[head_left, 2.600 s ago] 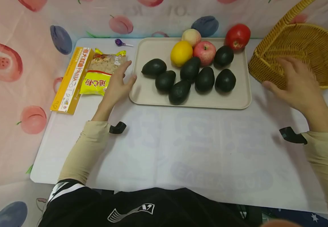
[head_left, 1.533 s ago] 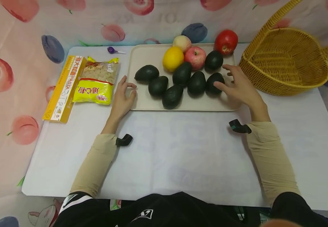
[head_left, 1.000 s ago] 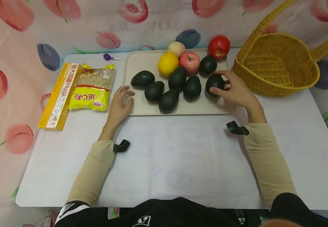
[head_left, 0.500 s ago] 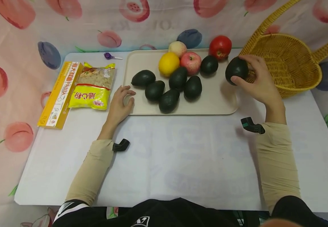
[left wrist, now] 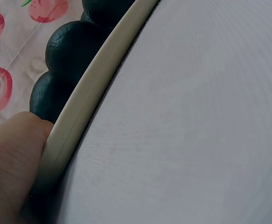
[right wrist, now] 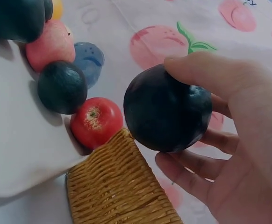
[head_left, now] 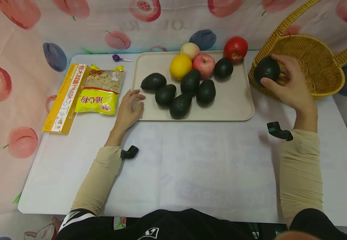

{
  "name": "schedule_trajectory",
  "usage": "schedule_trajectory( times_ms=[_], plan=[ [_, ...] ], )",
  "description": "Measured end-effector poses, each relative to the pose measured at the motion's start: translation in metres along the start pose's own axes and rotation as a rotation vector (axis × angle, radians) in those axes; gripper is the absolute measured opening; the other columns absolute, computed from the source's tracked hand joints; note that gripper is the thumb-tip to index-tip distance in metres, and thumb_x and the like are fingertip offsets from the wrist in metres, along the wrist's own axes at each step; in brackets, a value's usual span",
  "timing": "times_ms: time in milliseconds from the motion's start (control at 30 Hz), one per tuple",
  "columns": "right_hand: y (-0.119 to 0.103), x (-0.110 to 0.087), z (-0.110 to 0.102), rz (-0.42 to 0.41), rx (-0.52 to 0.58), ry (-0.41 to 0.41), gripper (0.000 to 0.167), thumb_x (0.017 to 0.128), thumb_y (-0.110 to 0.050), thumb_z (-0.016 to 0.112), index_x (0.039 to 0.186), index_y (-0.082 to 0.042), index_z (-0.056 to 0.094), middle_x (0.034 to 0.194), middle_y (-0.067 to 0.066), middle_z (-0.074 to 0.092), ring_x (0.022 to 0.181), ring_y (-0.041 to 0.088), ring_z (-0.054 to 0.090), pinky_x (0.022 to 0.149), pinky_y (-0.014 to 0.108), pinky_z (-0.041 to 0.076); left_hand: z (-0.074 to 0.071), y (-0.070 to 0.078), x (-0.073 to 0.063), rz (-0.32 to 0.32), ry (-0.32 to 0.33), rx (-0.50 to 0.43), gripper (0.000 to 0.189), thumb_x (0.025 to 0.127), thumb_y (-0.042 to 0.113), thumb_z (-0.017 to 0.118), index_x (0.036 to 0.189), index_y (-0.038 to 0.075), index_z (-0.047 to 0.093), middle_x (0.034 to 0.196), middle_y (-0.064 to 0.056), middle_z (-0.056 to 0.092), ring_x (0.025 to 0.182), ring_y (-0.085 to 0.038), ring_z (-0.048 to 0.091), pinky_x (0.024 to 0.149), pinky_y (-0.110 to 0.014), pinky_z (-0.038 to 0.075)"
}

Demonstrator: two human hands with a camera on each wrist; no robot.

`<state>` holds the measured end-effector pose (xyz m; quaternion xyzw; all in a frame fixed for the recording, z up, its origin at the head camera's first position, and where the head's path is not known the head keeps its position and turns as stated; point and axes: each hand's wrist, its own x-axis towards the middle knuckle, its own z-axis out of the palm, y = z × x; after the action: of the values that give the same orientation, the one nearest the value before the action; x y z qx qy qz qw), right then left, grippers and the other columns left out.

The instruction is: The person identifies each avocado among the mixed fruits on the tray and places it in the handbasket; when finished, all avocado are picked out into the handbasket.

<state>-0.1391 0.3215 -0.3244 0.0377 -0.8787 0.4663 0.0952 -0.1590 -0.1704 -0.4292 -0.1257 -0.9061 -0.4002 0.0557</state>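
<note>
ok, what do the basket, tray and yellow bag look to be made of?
Basket: wicker or a plastic imitation, slight sheen; woven strands show, but can't tell which.
Tray: probably moulded plastic, satin-matte; smooth, even beige with a rounded rim.
Yellow bag: likely thin plastic film, printed, partly clear; wrinkled surface, contents showing through the upper part.

Past three o'clock of the beige tray point(head_left: 234, 103), we see the right hand point(head_left: 293, 85) grip a dark avocado point(head_left: 266, 70); the left hand point(head_left: 128, 111) touches the tray at eight.
</note>
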Motion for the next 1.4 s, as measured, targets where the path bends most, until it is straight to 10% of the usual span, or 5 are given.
schedule_trajectory(
  times_ms=[733,1100,1400],
  plan=[
    [0.004,0.005,-0.006,0.175,0.173,0.281,0.064,0.077,-0.005,0.070,0.135,-0.022,0.049,0.139,-0.004,0.046,0.125,0.013,0.050,0.108,0.026,0.038,0.000,0.000,0.000,-0.008,0.001,0.011,0.020,0.090,0.012,0.055,0.108,0.009,0.064,0.138,-0.011,0.049,0.142,-0.028,0.028,0.119,-0.043,0.019],
    [0.025,0.013,-0.004,0.297,0.031,0.291,0.062,0.081,-0.020,0.068,0.138,-0.029,0.045,0.140,-0.008,0.043,0.130,0.008,0.041,0.110,0.026,0.036,-0.002,0.001,0.000,0.002,0.003,0.006,0.020,0.090,0.010,0.055,0.108,0.008,0.064,0.137,-0.011,0.049,0.141,-0.028,0.030,0.120,-0.041,0.017],
    [0.034,0.017,-0.012,0.377,-0.049,0.150,0.061,0.086,-0.026,0.063,0.142,-0.031,0.040,0.151,-0.003,0.036,0.135,0.010,0.040,0.114,0.029,0.031,0.001,-0.002,0.001,-0.002,-0.003,0.021,0.020,0.090,0.011,0.055,0.108,0.010,0.064,0.137,-0.009,0.050,0.140,-0.026,0.031,0.120,-0.038,0.017]
  ],
)
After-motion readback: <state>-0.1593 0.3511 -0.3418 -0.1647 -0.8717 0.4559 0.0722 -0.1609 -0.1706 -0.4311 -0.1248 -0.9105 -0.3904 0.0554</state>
